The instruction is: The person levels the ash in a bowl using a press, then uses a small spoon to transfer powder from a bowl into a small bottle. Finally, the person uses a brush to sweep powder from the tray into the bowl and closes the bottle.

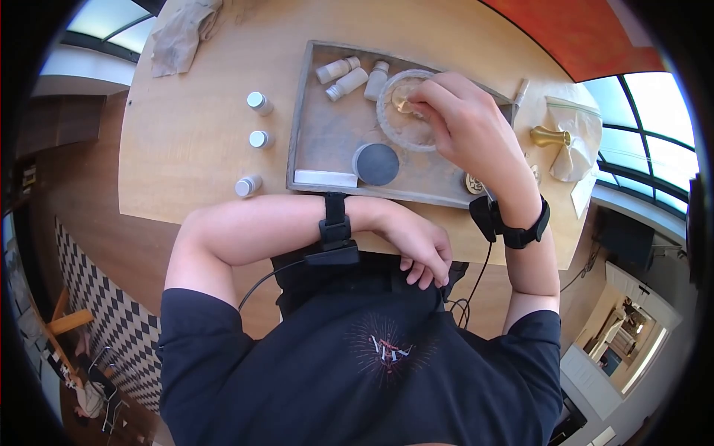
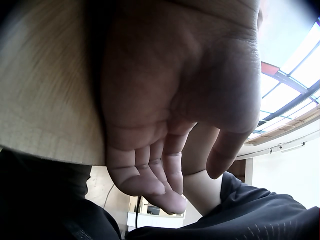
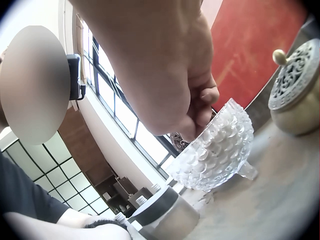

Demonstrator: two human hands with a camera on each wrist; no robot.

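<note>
My right hand [image 1: 468, 119] reaches over a clear glass bowl [image 1: 386, 128] in a grey tray [image 1: 294, 152]. Its thumb and fingers pinch a small shiny gold-coloured piece [image 1: 402, 99] inside the bowl; what kind of piece it is, I cannot tell. In the right wrist view the curled fingers sit right at the rim of the knobbly footed bowl [image 3: 217, 147]. A jar with a dark lid [image 1: 376, 164] stands near the bowl. My left hand [image 1: 418, 241] hangs at the table's near edge, fingers loosely bent, holding nothing.
Several white bottles [image 1: 346, 84] lie in the tray, near a white box [image 1: 325, 178]. More bottles [image 1: 259, 140] stand left of it. A brass burner with pierced lid [image 3: 295, 85] is beside the bowl. Rightward are a brass vase [image 1: 549, 137] and plastic bag [image 1: 587, 123]; a cloth [image 1: 181, 41] lies far left.
</note>
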